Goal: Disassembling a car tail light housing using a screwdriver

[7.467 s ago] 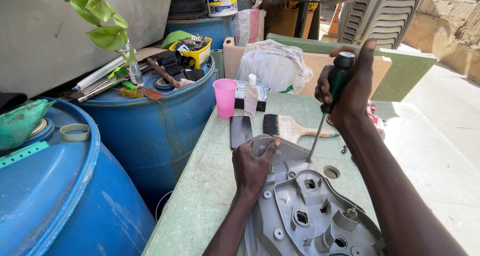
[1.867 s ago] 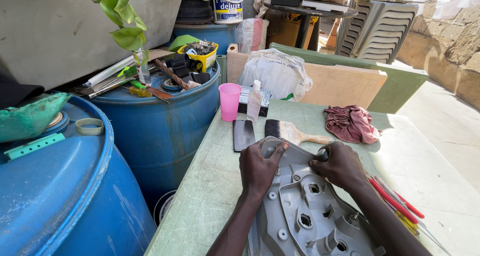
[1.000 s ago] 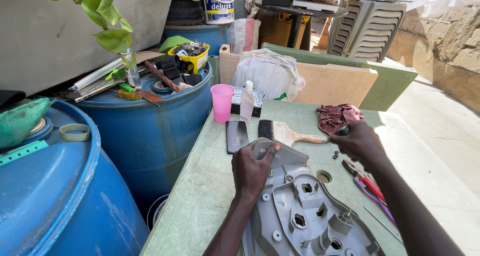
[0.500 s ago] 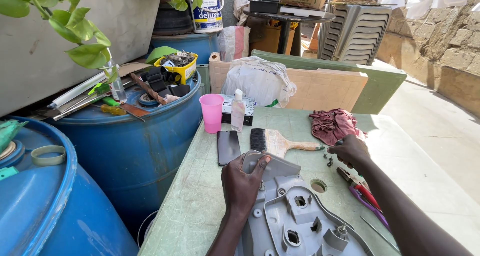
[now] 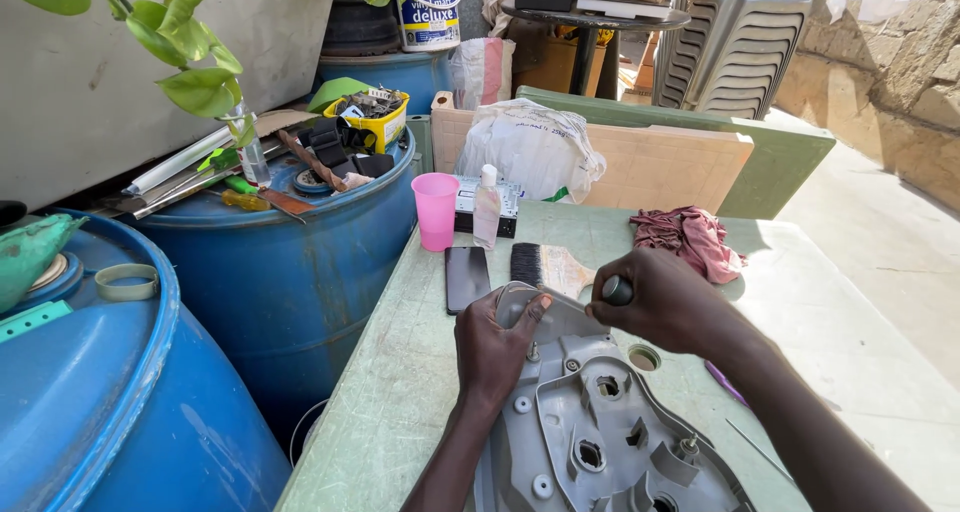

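At nine o'clock I had the blue drum (image 5: pixel 270 262) with its clutter of tools, as in the earlier views. Moving right, the pink cup (image 5: pixel 436 210) and the dark phone (image 5: pixel 467 277) lay at eleven o'clock of my left hand (image 5: pixel 495 347). That hand was pressed flat on the upper end of the grey plastic panel (image 5: pixel 600 432), thumb up over the edge, fingers together and bearing down rather than wrapped around anything, as it had been half a second before. The panel itself lay on the green table (image 5: pixel 400 392), running off toward five o'clock.

The change was on the right. My right hand (image 5: pixel 655 302), which half a second earlier had been stretched out toward the maroon rag (image 5: pixel 690 240) at one o'clock, had come back over the panel's top edge, closed around a dark rounded handle (image 5: pixel 617 290). I judged that to be the screwdriver, fetched again, with fastening at the panel's top corner resuming.
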